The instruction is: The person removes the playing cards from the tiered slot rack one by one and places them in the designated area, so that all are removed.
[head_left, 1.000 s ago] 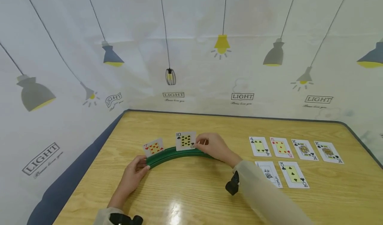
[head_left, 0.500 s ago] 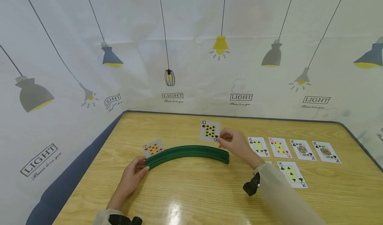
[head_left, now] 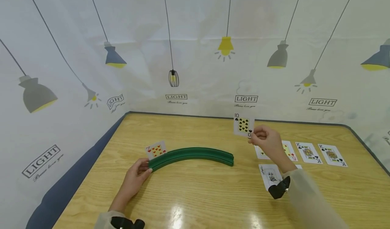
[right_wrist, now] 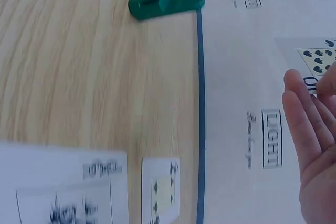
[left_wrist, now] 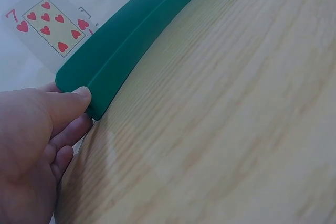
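My left hand grips the left end of a curved green card holder on the table; in the left wrist view the thumb presses its front face. A seven of hearts stands tilted in the holder's slot near that hand. My right hand pinches a ten of spades by its lower right corner. That card is raised, face toward the head camera, right of and beyond the holder. In the right wrist view only a part of the ten of spades shows, between thumb and fingers.
Face-up cards lie at the right: two kings, a partly covered five of diamonds and a four of clubs. Nearer lies a joker, beside a card mostly hidden by the right wrist. A wall sheet rises behind the table's far edge.
My right hand has lifted the ten of spades off the holder and carried it right and up. My left hand has stayed on the holder's left end.
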### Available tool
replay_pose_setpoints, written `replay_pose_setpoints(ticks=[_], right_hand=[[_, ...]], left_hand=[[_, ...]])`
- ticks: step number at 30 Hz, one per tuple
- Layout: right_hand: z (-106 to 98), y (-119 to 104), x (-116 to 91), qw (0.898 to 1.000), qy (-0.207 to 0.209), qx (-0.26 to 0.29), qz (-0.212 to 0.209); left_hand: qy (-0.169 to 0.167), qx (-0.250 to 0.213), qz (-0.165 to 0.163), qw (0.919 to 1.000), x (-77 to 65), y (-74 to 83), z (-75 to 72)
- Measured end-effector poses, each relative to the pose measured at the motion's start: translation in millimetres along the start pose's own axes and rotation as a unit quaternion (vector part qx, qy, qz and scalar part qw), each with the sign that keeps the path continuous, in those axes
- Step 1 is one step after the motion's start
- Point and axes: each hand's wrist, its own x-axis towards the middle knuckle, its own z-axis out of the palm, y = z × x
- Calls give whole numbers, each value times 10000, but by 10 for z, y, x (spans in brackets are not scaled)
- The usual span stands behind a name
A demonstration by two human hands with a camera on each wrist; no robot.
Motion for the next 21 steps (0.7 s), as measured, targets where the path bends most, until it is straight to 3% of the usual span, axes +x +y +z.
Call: replay_pose_setpoints(ticks=[10, 21], right_hand=[[-500, 163, -162, 9965, 680, -467, 166], [-987, 289, -410, 9896, 1058, -872, 446]], left_hand=[[11, 12, 51, 10000, -4, -11, -13], [-9, -37, 167, 9999, -4, -30, -17]])
